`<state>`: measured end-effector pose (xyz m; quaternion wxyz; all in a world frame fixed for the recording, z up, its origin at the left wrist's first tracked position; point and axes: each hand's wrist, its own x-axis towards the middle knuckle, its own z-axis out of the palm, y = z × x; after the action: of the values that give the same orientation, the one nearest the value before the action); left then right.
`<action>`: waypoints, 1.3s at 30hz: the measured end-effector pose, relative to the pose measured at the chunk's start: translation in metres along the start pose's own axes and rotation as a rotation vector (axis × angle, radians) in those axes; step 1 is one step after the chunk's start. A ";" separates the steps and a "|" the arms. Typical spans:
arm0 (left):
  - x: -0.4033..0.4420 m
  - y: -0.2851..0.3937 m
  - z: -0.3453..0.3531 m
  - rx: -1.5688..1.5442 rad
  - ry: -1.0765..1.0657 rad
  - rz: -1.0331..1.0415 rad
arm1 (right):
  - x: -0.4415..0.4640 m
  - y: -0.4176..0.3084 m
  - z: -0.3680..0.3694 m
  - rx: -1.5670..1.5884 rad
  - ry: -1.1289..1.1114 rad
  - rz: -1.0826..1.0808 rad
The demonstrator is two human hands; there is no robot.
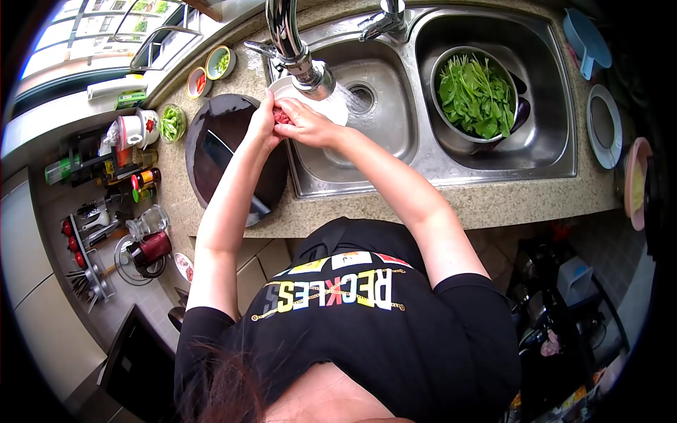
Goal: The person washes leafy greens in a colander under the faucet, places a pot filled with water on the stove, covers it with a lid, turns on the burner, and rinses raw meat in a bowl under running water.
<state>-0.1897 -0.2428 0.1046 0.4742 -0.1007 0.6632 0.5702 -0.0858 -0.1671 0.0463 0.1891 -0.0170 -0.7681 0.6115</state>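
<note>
Red meat [282,117] is pressed between my two hands, close to the faucet [317,77]. My left hand [264,121] wraps its left side, and my right hand [307,123] closes over it from the right. Behind the hands is a white bowl [330,108], partly hidden by them and the faucet head. Water runs from the faucet into the left sink basin [395,127]. A knife [220,144] lies on the round dark cutting board [204,169], partly under my left forearm.
The right basin [543,141] holds a metal pot [438,106] of leafy greens [476,95] and dark eggplants [522,113]. Small bowls of chopped green [223,63] and red [201,82] pieces, plus a bowl of green slices [171,123], stand left. A blue strainer [587,42] is far right.
</note>
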 end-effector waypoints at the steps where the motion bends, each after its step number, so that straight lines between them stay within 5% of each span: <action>1: 0.001 -0.002 -0.002 0.005 0.006 -0.011 | -0.002 0.001 0.001 0.000 0.000 0.001; 12: 0.005 -0.028 0.037 0.067 -0.064 -0.054 | -0.038 -0.010 -0.031 -0.025 -0.042 0.232; 24: -0.027 -0.049 0.034 0.158 -0.031 -0.137 | -0.071 -0.015 -0.003 0.016 0.062 0.153; 39: -0.033 -0.050 0.032 0.158 -0.070 0.008 | -0.073 -0.028 0.008 0.028 0.161 0.096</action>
<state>-0.1225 -0.2457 0.0992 0.5012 -0.0403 0.6895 0.5213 -0.0147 -0.2004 0.0511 0.2208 -0.1001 -0.7402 0.6272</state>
